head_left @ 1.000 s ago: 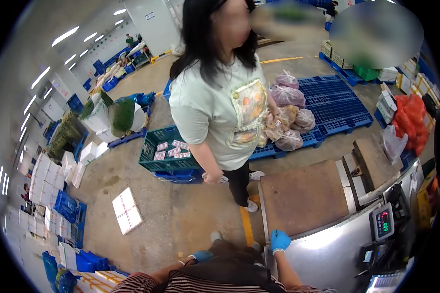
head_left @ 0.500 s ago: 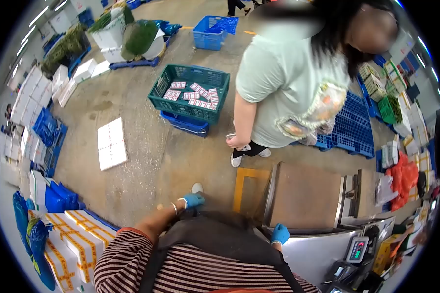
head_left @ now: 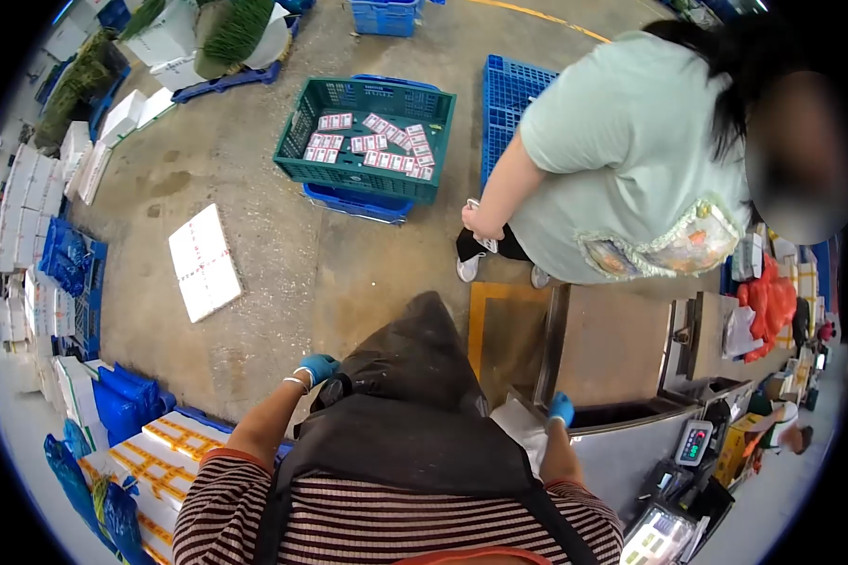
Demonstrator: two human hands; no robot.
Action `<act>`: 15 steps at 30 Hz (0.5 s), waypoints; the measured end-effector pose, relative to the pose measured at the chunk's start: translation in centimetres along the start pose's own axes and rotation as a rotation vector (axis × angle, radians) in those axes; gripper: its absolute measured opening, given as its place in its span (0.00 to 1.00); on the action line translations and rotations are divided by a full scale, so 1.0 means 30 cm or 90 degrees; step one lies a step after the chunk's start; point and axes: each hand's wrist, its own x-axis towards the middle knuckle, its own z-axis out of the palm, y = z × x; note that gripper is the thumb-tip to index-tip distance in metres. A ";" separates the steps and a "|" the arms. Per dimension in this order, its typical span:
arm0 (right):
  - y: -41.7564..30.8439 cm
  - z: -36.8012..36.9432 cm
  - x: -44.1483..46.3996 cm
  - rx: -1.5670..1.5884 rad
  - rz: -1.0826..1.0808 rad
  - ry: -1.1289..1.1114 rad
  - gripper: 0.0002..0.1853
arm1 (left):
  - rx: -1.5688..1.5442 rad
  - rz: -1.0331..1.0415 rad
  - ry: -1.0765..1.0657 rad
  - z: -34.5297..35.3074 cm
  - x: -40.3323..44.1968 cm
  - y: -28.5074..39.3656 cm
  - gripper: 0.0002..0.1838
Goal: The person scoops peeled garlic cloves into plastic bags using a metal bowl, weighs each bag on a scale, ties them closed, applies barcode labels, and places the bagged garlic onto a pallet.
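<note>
My left hand [head_left: 320, 367], in a blue glove, hangs beside the dark apron [head_left: 415, 353]. Its fingers look loosely apart, with nothing visible in them. My right hand [head_left: 562, 409], gloved in blue too, is low at the near left corner of the metal-framed bench with a brown top [head_left: 612, 344]. The fingers of that hand are too small and foreshortened to read, and I cannot tell whether it touches the frame. Ahead of me, a green crate [head_left: 292, 141] holds several red-and-white labelled packs [head_left: 367, 143] and rests on a blue crate [head_left: 363, 204].
A person [head_left: 622, 151] in a pale green shirt stands front right, beside a blue pallet [head_left: 507, 94]. A white foam panel [head_left: 204, 264] lies on the floor at left. Taped white boxes [head_left: 160, 461] are stacked near my left side. A lit scale display [head_left: 694, 443] stands at right.
My view has shifted, and the apron now swings out in front. My left hand has moved left, my right hand up and slightly right. The other person appears further right.
</note>
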 end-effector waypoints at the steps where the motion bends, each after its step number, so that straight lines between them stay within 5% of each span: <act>1: -0.085 0.036 -0.031 0.050 -0.043 -0.096 0.23 | -0.021 -0.005 -0.004 -0.012 0.032 0.001 0.25; 5: -0.483 0.109 -0.212 0.144 -0.111 -0.499 0.21 | -0.102 0.038 0.025 -0.093 0.161 0.069 0.25; 9: -0.804 0.095 -0.268 0.134 -0.009 -0.749 0.18 | -0.177 0.093 0.046 -0.227 0.254 0.173 0.24; 13: -1.106 0.086 -0.126 0.147 0.084 -0.793 0.16 | -0.181 0.093 0.054 -0.300 0.385 0.175 0.25; 15: -1.254 0.094 0.010 0.088 -0.075 -0.700 0.17 | -0.190 0.070 0.032 -0.384 0.435 0.193 0.25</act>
